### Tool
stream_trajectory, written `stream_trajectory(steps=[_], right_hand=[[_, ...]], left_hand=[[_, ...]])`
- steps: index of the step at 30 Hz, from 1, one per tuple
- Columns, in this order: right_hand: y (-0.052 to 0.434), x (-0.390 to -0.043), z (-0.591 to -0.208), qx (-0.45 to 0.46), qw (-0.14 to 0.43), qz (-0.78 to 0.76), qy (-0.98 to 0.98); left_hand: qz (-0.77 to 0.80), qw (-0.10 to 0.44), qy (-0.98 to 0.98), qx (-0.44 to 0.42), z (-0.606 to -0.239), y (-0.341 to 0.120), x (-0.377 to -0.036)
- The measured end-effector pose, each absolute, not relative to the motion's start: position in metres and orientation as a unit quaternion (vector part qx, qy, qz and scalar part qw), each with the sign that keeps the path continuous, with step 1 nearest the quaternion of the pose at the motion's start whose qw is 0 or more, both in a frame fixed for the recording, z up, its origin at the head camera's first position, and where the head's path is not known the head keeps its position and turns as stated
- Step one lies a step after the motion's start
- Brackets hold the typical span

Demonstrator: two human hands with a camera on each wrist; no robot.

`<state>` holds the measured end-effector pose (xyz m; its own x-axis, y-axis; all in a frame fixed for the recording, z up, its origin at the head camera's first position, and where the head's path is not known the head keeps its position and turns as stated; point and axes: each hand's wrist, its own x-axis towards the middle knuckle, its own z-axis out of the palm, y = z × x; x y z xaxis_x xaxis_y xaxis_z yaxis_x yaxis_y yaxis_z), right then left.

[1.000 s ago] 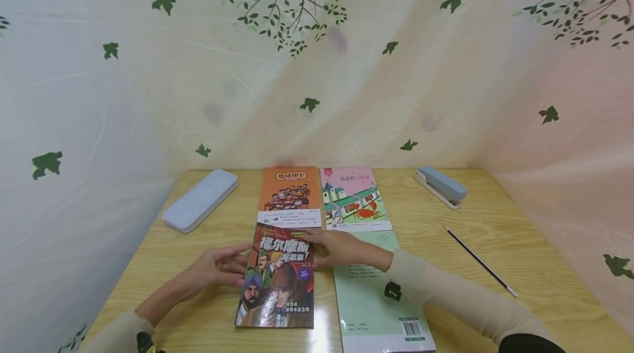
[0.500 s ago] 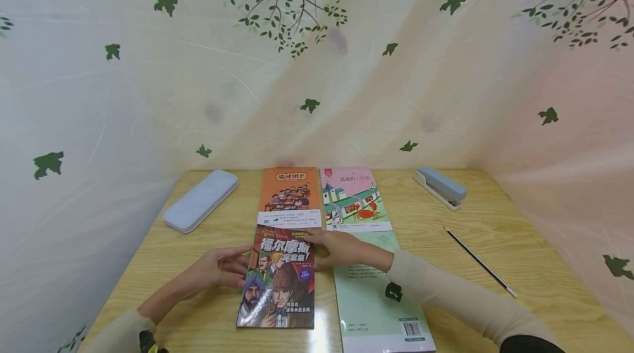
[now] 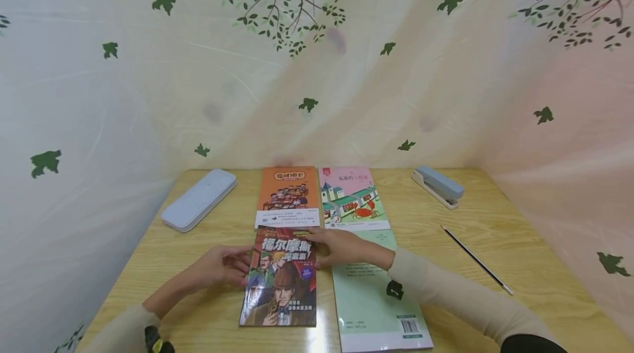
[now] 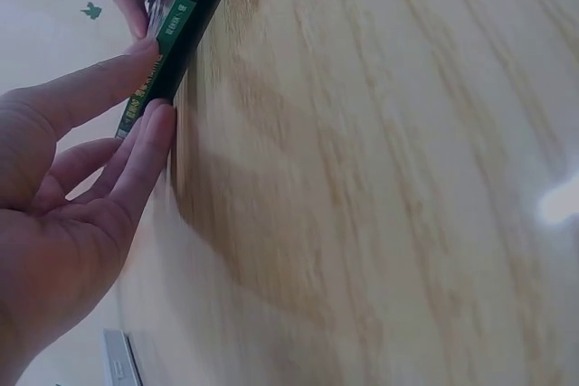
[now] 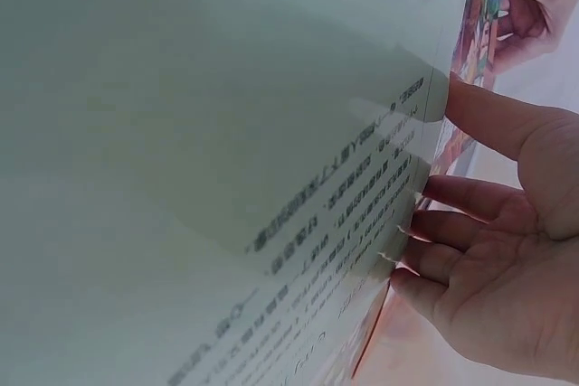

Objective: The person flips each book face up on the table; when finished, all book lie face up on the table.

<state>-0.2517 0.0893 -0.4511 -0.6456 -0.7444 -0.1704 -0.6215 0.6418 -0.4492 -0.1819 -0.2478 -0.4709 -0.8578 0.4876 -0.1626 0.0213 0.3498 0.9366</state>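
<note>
A dark paperback book (image 3: 279, 287) with a pipe-smoking detective on its cover lies face up near the table's front. At its left edge, my left hand (image 3: 218, 267) holds the spine (image 4: 176, 33) between thumb and fingers, as the left wrist view shows. My right hand (image 3: 346, 248) reaches across from the right, thumb over the cover's upper right corner and fingers along the right edge. Just above lies an orange book (image 3: 289, 190), its white lower strip meeting the dark book's top. Under the right forearm is a pale green book (image 3: 369, 309), back cover up.
A pink book with a red crab (image 3: 349, 196) lies beside the orange one, above the green book. A whitish pencil case (image 3: 200, 200) sits at the back left. A blue stapler (image 3: 437, 185) and a thin black pen-like stick (image 3: 475, 258) are on the right.
The dark book has shifted slightly to the right and straightened a little, both hands staying at its edges. The other books, case, stapler and stick stay in place.
</note>
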Motion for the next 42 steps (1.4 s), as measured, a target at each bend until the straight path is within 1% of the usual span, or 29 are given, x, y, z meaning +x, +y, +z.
stream_trajectory(steps=[8,15,30,42], right_hand=[[0.091,-0.251,-0.449,-0.372,0.18,-0.177,0.893],[0.092,-0.248,-0.444,-0.351,0.192,-0.174,0.9],[0.092,-0.25,-0.447,-0.346,0.201,-0.18,0.899],[0.091,-0.247,-0.448,-0.352,0.172,-0.177,0.903]], left_hand=[[0.518,0.19,0.815,0.18,-0.471,-0.244,-0.185],[0.499,0.186,0.83,0.167,-0.469,-0.24,-0.187],[0.46,0.168,0.857,0.164,-0.468,-0.234,-0.185],[0.46,0.167,0.859,0.151,-0.469,-0.23,-0.185]])
